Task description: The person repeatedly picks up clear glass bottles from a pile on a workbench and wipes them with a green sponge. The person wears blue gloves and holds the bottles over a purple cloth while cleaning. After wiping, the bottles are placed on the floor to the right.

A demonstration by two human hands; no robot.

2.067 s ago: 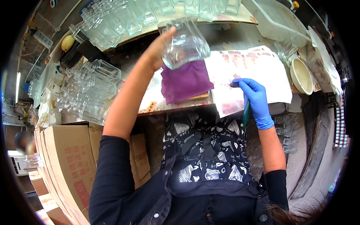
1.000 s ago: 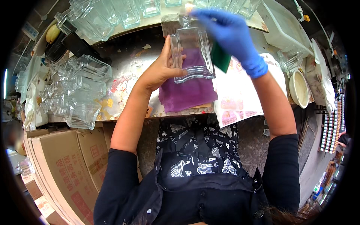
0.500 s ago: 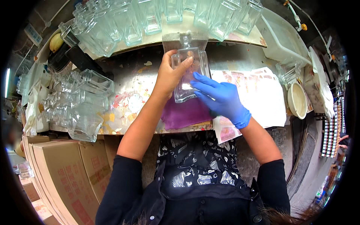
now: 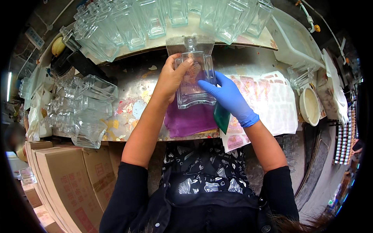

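Observation:
A clear rectangular glass bottle (image 4: 196,90) with a narrow neck and a reddish-gold decal on its front lies tilted back above a purple cloth (image 4: 187,122). My bare left hand (image 4: 173,75) grips its upper left side, thumb on the front near the decal. In a blue glove, my right hand (image 4: 229,95) holds the bottle's lower right side, thumb across the front and fingers partly hidden behind the glass. A dark green flat pointed piece (image 4: 221,117), perhaps a scraper, shows beneath the right palm; how it is held is hidden. Behind the bottle's neck lies a grey ribbed pad (image 4: 171,46).
White decal sheets (image 4: 278,103) overlap on the right of the metal table (image 4: 130,83). Several glass bottles (image 4: 89,130) lie at left; more stand on a raised shelf (image 4: 194,33). A cream bowl (image 4: 309,105) and plastic bin (image 4: 297,40) are at right, cardboard boxes (image 4: 66,182) lower left.
My right hand has gone from fingers pressed over the bottle's front to gripping its right side. The green piece now shows under the palm. The bottle has shifted slightly left.

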